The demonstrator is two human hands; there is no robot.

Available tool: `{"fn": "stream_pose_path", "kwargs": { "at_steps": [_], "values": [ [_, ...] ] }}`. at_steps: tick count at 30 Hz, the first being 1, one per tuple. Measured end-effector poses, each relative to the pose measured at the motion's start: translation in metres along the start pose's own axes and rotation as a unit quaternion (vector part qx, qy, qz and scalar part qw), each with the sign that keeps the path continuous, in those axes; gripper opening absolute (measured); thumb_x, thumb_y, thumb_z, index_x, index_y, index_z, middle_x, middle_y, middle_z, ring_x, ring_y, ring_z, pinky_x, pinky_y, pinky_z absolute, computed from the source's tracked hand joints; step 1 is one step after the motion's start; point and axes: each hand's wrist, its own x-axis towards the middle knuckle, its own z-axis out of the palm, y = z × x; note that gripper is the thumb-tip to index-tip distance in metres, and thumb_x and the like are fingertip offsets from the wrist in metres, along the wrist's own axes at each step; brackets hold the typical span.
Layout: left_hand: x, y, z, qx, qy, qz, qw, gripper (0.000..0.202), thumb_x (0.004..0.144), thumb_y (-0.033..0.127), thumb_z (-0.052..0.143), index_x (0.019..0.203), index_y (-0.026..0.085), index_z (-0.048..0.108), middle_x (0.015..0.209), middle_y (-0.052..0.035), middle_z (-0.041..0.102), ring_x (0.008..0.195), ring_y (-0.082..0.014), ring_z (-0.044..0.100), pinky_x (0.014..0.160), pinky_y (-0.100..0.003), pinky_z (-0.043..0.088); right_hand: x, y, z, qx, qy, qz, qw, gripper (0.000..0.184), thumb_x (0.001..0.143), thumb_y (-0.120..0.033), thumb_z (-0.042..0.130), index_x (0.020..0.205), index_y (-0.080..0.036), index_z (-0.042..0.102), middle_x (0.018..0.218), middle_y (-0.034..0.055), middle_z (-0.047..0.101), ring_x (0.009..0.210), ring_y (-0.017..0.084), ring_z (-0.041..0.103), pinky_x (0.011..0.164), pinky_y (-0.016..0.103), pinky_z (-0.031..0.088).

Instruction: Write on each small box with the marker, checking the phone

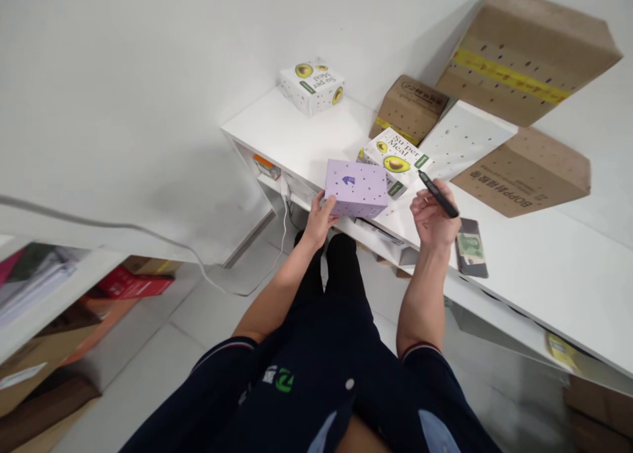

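My left hand [320, 221] grips the near left corner of a purple box [360, 184] marked with many small dark dots, at the front edge of the white table [297, 133]. In my right hand [435, 217] is a black marker pen [439, 194], its dark tip pointing up and left, apart from the boxes. Just behind the purple box lies a white box with avocado pictures [400, 153], also dotted. A dark phone-like slab with a green banknote picture [471, 247] lies right of my right hand.
Another white avocado box [312, 85] stands at the table's far left. Toward the back right are a small carton [408, 107], a dotted white box [465, 140], a large taped carton [529, 54] and a brown carton [527, 169]. A white cable [284, 222] hangs by the table's left end.
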Motion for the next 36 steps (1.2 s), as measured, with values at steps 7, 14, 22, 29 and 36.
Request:
{"fn": "stream_pose_path", "kwargs": {
  "at_steps": [7,14,22,29,36],
  "values": [
    [0.001,-0.002,0.005,0.011,0.020,0.005,1.000,0.059,0.087,0.058,0.063,0.137,0.033,0.043,0.129,-0.0071,0.061,0.101,-0.0198,0.068,0.102,-0.045,0.050,0.002,-0.030,0.092,0.002,-0.065,-0.104,0.992,0.028,0.089,-0.054,0.060,0.097,-0.028,0.053,0.055,-0.0106,0.044,0.048,0.009,0.049,0.053,0.021,0.045],
    [-0.002,0.001,0.008,0.002,0.049,0.001,0.999,0.059,0.085,0.054,0.067,0.134,0.028,0.047,0.122,-0.0072,0.064,0.107,-0.0211,0.065,0.098,-0.041,0.049,0.021,-0.003,0.142,-0.007,-0.140,-0.027,0.990,0.030,0.089,-0.050,0.061,0.100,-0.022,0.062,0.071,-0.0047,0.065,0.059,0.008,0.060,0.057,0.021,0.050],
    [-0.002,-0.001,0.007,0.001,0.051,0.012,0.999,0.061,0.083,0.056,0.069,0.133,0.028,0.049,0.119,-0.0061,0.065,0.107,-0.0215,0.064,0.095,-0.038,0.050,0.010,-0.001,0.144,-0.043,-0.094,-0.058,0.993,0.014,0.086,-0.032,0.064,0.082,-0.022,0.056,0.058,-0.0085,0.057,0.051,0.007,0.053,0.056,0.021,0.046],
    [0.000,-0.001,0.006,0.008,0.049,0.010,0.999,0.058,0.085,0.053,0.068,0.134,0.027,0.049,0.112,-0.0043,0.065,0.096,-0.0179,0.066,0.092,-0.039,0.052,0.013,0.002,0.145,-0.078,-0.123,-0.053,0.988,0.012,0.088,-0.031,0.063,0.083,-0.022,0.057,0.059,-0.0080,0.058,0.053,0.007,0.052,0.057,0.022,0.043],
    [0.000,-0.001,0.006,0.016,0.047,0.010,0.999,0.054,0.088,0.050,0.066,0.134,0.027,0.048,0.112,-0.0044,0.065,0.097,-0.0178,0.065,0.091,-0.037,0.051,0.012,0.001,0.145,-0.073,-0.120,-0.050,0.989,0.014,0.088,-0.032,0.062,0.080,-0.022,0.055,0.058,-0.0076,0.058,0.053,0.008,0.052,0.056,0.022,0.043]
  ]
}}
